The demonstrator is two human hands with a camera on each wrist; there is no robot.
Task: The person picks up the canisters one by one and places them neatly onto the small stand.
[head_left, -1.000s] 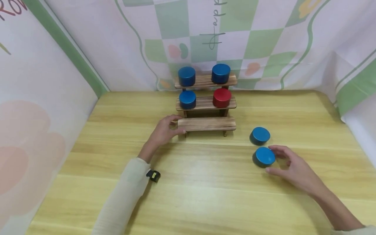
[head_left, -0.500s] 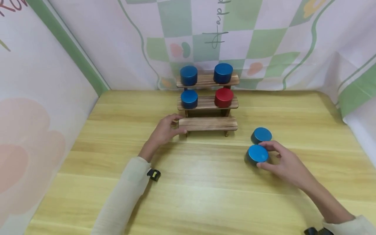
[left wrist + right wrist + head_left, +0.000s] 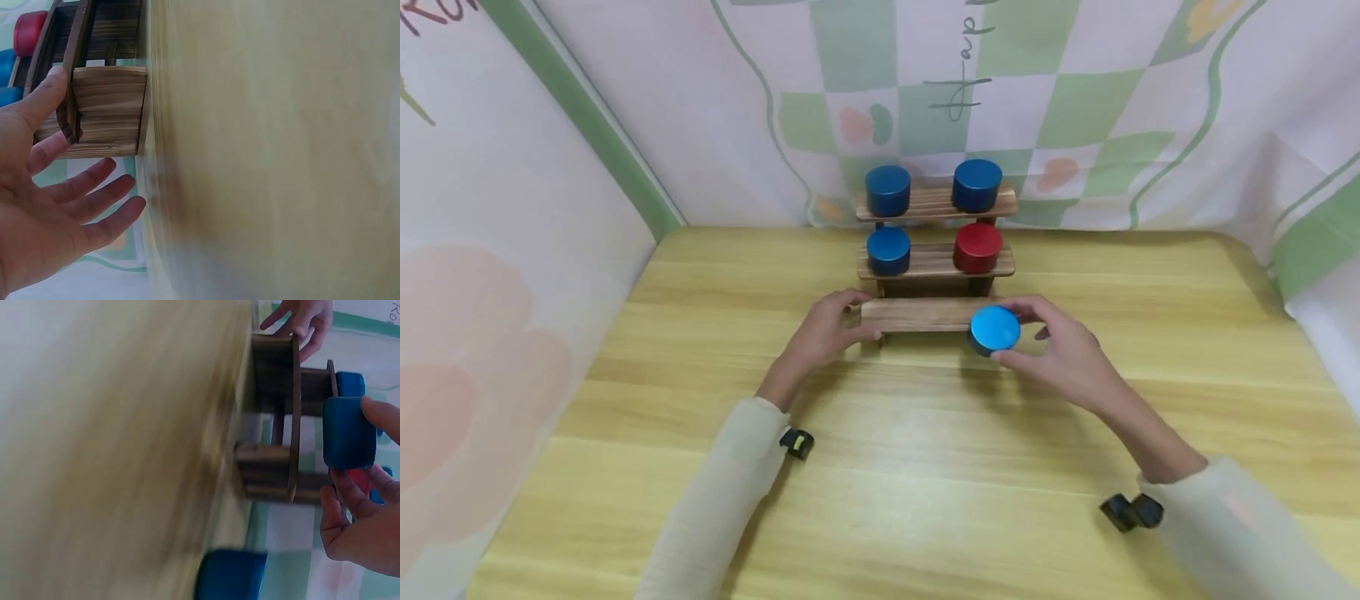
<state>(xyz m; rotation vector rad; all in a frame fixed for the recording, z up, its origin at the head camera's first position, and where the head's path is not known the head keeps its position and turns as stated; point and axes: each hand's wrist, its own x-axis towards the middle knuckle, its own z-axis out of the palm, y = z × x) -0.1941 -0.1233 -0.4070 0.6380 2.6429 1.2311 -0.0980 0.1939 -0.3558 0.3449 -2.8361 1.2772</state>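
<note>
A three-tier wooden display stand (image 3: 917,315) stands at the back of the table. My left hand (image 3: 829,335) pinches the left end of its lowest shelf between thumb and index finger, the other fingers spread apart in the left wrist view. My right hand (image 3: 1063,358) grips a short blue cylinder (image 3: 995,329), which hangs over the right end of that shelf; the right wrist view shows it raised above the board. On the middle shelf sit a blue cylinder (image 3: 888,252) and a red cylinder (image 3: 978,248). Two blue cylinders, left (image 3: 887,191) and right (image 3: 977,185), top the highest shelf.
Another blue cylinder (image 3: 230,576) rests on the table, seen in the right wrist view and hidden behind my right hand in the head view. A patterned cloth (image 3: 1097,100) hangs directly behind the stand. Pale wood tabletop (image 3: 880,500) stretches in front.
My right hand has lifted the nearer blue cylinder off the table and carried it left and away from me to the lowest shelf. My left hand stays at the stand.
</note>
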